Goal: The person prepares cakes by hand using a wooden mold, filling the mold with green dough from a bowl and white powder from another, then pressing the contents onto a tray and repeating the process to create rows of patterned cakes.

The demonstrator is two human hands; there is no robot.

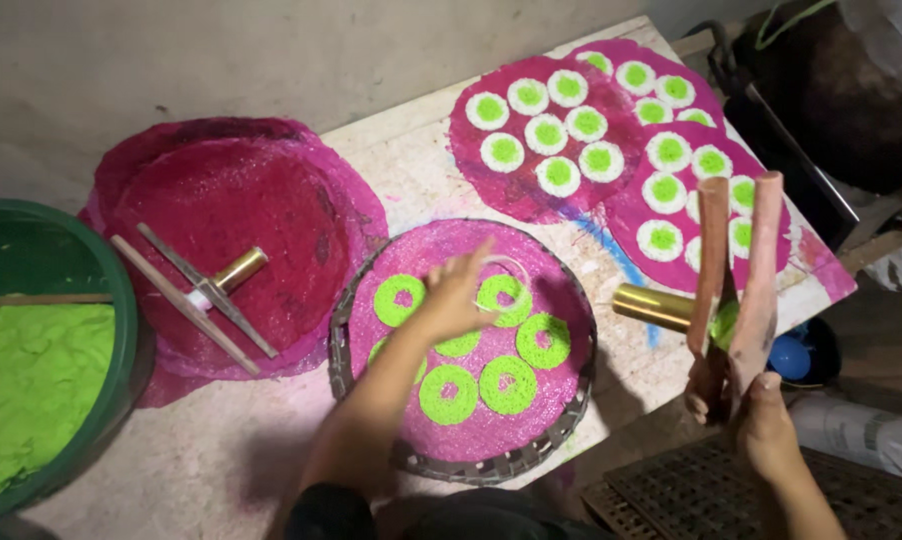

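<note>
Gripping wooden press (736, 290) by both handles, right hand (761, 420) clenched off table's right edge. Left hand (458, 292) open, fingertips touching green ring (501, 297) on round tray (371, 290). Risk: soft ring smears under pressing fingers.

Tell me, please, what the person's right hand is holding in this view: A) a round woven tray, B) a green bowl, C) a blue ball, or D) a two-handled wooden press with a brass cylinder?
D: the right hand grips the two long wooden handles of a press whose brass cylinder sticks out sideways, while the left hand reaches over the round woven tray of green rings.
</note>
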